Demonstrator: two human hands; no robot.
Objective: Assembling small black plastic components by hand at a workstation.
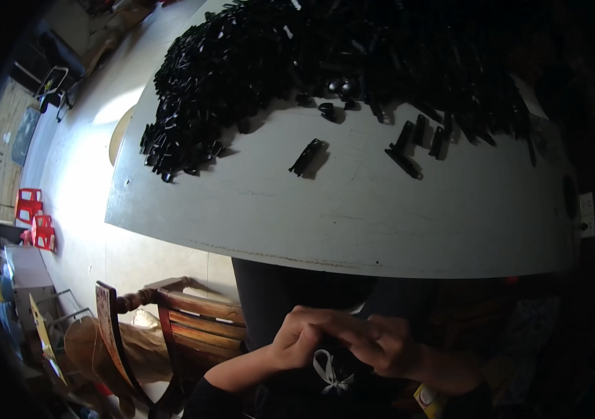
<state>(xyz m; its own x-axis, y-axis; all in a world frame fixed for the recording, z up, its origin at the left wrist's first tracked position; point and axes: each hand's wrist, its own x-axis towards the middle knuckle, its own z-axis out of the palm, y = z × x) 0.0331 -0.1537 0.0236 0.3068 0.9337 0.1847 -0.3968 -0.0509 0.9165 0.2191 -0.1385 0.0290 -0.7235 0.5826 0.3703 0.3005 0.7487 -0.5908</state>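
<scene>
My left hand (302, 337) and my right hand (390, 347) meet above my lap, below the table's near edge. The left fingers reach across to the right hand, bent and pressed together. The right fingers are curled against them. Whatever lies between the hands, if anything, is hidden. On the white table (255, 202) in front of me, a long black plastic piece (308, 158) lies by itself. Several similar black pieces (403, 160) lie loosely to its right. Behind them spreads a large heap of small shiny black parts (221, 77).
A wooden chair (200, 318) with a brown cloth stands at my left, close to the table. Red stools (29, 204) and a dark office chair (60, 70) are farther left on the floor. A wall socket (586, 215) shows at the right.
</scene>
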